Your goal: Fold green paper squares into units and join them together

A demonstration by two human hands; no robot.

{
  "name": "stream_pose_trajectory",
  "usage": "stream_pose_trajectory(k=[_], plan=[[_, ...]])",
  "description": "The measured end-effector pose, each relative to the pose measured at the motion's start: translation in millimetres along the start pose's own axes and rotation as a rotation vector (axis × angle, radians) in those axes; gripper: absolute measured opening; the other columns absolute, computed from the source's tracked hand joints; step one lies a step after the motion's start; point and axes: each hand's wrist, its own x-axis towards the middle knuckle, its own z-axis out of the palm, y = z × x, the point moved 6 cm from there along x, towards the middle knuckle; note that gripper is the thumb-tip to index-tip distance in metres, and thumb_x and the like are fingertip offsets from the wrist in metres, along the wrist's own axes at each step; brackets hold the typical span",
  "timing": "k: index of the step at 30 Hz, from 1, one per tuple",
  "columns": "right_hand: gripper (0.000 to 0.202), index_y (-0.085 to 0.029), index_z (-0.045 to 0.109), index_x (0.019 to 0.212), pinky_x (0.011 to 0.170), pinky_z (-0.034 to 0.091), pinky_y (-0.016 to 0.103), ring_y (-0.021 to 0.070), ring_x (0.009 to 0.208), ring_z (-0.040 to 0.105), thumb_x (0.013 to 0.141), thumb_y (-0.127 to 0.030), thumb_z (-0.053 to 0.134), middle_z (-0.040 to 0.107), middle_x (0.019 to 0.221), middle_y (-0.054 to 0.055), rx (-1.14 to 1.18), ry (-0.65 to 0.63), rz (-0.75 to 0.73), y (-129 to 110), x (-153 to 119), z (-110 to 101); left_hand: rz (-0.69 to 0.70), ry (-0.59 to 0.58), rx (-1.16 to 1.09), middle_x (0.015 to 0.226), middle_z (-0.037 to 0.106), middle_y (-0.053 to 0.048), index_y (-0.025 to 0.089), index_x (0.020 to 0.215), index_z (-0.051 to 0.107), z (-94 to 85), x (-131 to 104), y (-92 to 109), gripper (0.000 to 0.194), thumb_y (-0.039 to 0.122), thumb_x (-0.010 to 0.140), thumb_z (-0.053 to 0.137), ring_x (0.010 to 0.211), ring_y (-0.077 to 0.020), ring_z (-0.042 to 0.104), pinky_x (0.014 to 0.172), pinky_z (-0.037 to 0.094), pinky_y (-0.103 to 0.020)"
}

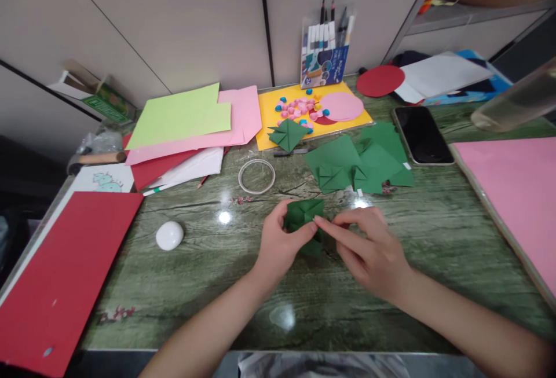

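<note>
A partly folded piece of green paper (307,209) is held just above the table, near its middle. My left hand (280,239) is closed on its left side, thumb across the front. The index fingertip of my right hand (373,248) touches the paper beside my left thumb; the other right fingers are bent but apart from one another. Behind, several green paper pieces (343,158) lie overlapping, some with folded corners. Another folded green piece (287,134) rests partly on a yellow sheet (266,117).
A tape roll (256,176) and a white egg-shaped object (169,235) lie to the left. Red card (65,268) covers the left edge. A phone (422,135) and pink paper (516,193) lie right. A marker pack (324,62) stands at the back.
</note>
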Motion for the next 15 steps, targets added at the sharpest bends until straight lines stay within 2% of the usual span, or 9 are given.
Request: stream_pose_trajectory(k=[6, 11, 15], plan=[[0.046, -0.025, 0.055, 0.118, 0.070, 0.034, 0.035, 0.0179, 0.076, 0.056, 0.077, -0.006, 0.050, 0.061, 0.087, 0.005, -0.116, 0.011, -0.040, -3.9, 1.2, -0.9, -0.007, 0.047, 0.063, 0.070, 0.054, 0.002, 0.018, 0.079, 0.055, -2.5, -0.8, 0.8, 0.017, 0.018, 0.066, 0.066, 0.068, -0.0126, 0.049, 0.064, 0.040, -0.023], [0.037, -0.033, 0.064, 0.104, 0.069, 0.030, 0.035, 0.0168, 0.073, 0.056, 0.076, -0.010, 0.054, 0.063, 0.085, 0.003, -0.278, 0.056, -0.050, -2.5, 5.0, -3.8, -0.031, 0.028, -0.026, 0.072, 0.055, 0.002, 0.018, 0.079, 0.055, -1.4, 0.6, -2.4, 0.017, 0.013, 0.065, 0.064, 0.069, -0.0124, 0.049, 0.064, 0.040, -0.023], [0.039, -0.038, 0.063, 0.103, 0.072, 0.029, 0.036, 0.0160, 0.074, 0.057, 0.077, -0.010, 0.055, 0.064, 0.085, 0.000, -0.338, 0.093, -0.063, -0.3, 6.2, -5.0, -0.052, 0.003, -0.105, 0.071, 0.054, 0.003, 0.017, 0.081, 0.056, -0.3, 1.1, -2.4, 0.020, 0.012, 0.064, 0.065, 0.068, -0.0113, 0.049, 0.063, 0.040, -0.022]])
